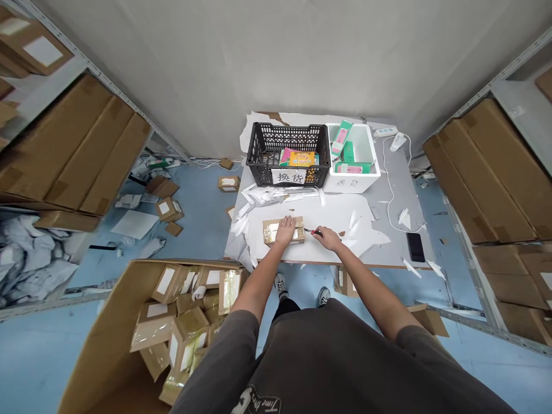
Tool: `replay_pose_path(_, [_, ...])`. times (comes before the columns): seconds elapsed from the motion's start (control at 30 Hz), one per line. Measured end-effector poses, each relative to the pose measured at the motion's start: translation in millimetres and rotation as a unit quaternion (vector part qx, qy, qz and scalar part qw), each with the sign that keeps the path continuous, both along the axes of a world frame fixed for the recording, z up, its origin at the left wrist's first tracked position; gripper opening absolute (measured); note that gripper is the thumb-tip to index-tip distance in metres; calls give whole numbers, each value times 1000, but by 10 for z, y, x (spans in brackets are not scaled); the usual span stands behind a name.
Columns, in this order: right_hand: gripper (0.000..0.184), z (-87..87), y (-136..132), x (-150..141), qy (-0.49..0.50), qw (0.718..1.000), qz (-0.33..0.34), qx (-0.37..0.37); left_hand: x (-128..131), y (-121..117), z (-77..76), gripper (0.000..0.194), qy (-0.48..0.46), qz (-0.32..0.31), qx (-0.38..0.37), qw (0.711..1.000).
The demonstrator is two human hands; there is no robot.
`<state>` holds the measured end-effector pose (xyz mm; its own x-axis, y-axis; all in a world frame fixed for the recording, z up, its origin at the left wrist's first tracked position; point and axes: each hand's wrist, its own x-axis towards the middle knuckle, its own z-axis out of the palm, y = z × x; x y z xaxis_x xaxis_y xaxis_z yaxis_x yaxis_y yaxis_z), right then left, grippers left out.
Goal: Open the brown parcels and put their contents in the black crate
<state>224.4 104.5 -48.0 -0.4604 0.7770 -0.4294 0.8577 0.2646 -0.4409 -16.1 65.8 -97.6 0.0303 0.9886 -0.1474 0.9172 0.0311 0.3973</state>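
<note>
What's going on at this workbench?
The left hand lies flat on a taped cardboard box on the table, while the right hand holds a red and black cutter at the box's right end. A black crate and a white bin, both holding colorful packages, stand behind. A phone lies to the right; more parcels fill part of a large carton at lower left.

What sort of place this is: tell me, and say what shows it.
Probably a parcel-handling or returns room: a large carton holds many small taped boxes, the left hand steadies another box while the right hand holds a cutter-like tool, and brown cartons line shelving on both sides.
</note>
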Motion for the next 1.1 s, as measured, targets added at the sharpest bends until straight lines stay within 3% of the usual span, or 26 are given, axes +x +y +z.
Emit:
replay_pose_path(0.17, [31, -60, 127, -79, -22, 997, 71, 37, -61, -129, -127, 52, -38, 5, 35, 999])
replay_pose_path(0.4, [30, -126, 164, -164, -29, 991, 116, 57, -46, -118, -133, 47, -82, 32, 28, 996])
replay_pose_path(0.63, [34, -181, 114, -191, -53, 985, 127, 102, -61, -157, -201, 40, -81, 29, 42, 995])
replay_pose_path(1.1, [36, -267, 178, -153, -40, 988, 110, 98, -47, -190, -263, 42, -76, 23, 43, 996])
